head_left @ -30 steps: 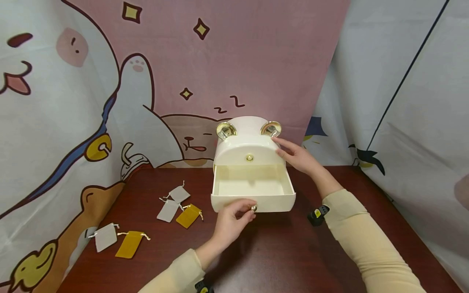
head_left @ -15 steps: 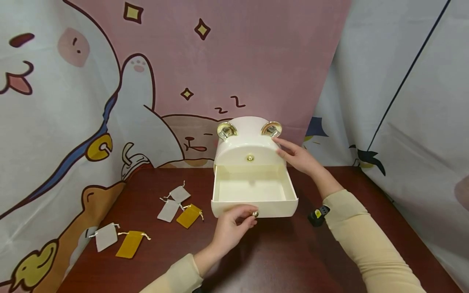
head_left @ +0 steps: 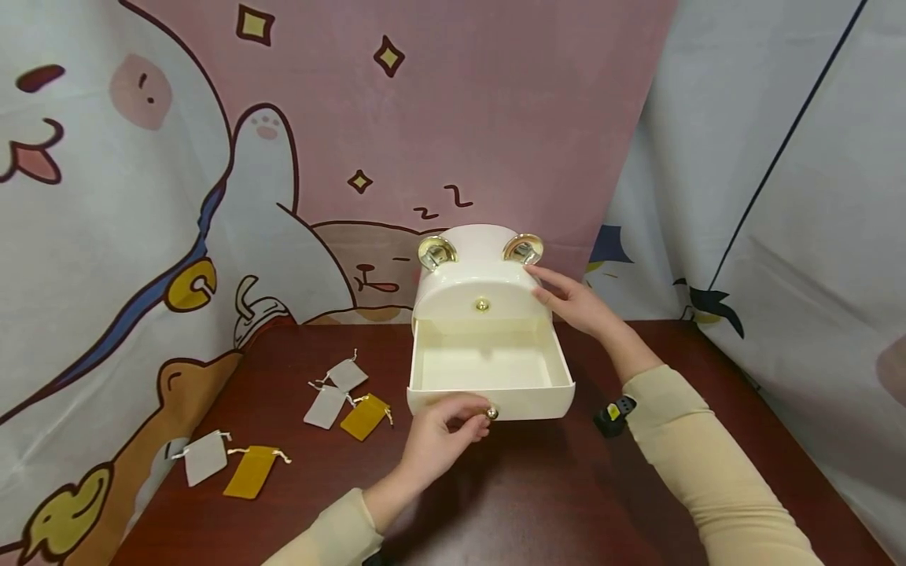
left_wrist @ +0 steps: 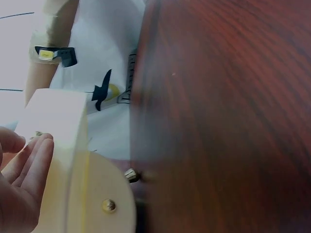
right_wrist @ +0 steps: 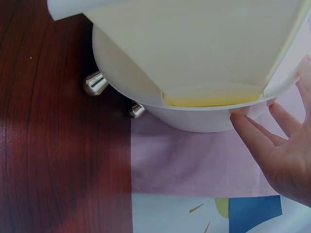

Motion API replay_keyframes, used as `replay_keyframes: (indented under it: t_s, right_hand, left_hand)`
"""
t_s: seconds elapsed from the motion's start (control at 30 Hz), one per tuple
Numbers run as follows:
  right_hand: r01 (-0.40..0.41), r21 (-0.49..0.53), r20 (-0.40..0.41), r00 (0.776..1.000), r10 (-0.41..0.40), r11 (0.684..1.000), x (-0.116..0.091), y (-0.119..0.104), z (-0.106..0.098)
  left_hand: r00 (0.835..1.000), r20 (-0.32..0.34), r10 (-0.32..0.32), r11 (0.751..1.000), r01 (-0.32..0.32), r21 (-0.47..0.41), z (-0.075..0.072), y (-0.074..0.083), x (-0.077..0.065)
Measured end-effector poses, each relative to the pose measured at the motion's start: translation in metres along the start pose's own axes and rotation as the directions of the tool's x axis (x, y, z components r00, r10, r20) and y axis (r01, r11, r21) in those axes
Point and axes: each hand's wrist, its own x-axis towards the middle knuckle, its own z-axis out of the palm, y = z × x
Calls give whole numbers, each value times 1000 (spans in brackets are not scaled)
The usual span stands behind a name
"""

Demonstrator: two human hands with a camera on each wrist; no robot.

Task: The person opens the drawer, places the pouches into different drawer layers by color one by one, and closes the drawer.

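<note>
A cream-white storage box [head_left: 484, 271] with two gold ear-like ornaments stands on the table. Its lower drawer [head_left: 491, 403] is pulled out toward the person, showing a bare interior. My left hand [head_left: 433, 440] is at the drawer's round metal knob [head_left: 492, 412]; fingertips are beside it, and thumb and fingers look apart in the left wrist view. With fingers fairly straight, my right hand [head_left: 576, 303] rests against the box's upper right side. The right wrist view shows those fingers [right_wrist: 257, 143] spread along the box's outer wall.
To the left on the dark red table [head_left: 566, 487] lie small drawstring pouches: grey ones such as this grey pouch [head_left: 205, 458], plus a mustard pouch [head_left: 251, 472] and another mustard pouch [head_left: 366, 417]. A printed cloth backdrop [head_left: 495, 118] hangs behind the table.
The drawer has slid a little farther out toward the person, then stopped. My left hand followed it and has shifted slightly left off the knob. The right hand stayed in place.
</note>
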Motion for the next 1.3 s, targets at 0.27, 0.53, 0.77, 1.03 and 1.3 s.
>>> replay_keyframes:
  t_s: [0.27, 0.53, 0.77, 1.03, 1.3]
  right_hand:
    - [3, -18, 1, 1000, -3, 1000, 1, 1, -1]
    - [1, -13, 6, 1000, -1, 1000, 0, 0, -1]
    - [8, -12, 6, 1000, -8, 1000, 1, 1, -1]
    - [1, -12, 2, 1000, -1, 1000, 0, -1, -1]
    - [-8, -35, -4, 1000, 8, 999, -1, -3, -1]
  left_hand:
    - [999, -28, 45, 995, -42, 94, -18, 22, -1]
    - [996, -59, 62, 988, -53, 147, -47, 37, -1]
    - [994, -75, 82, 966, -61, 249, -78, 40, -5]
    - [986, -161, -44, 917, 104, 385, -118, 27, -13]
    - [934, -343, -103, 812, 278, 513, -168, -5, -30]
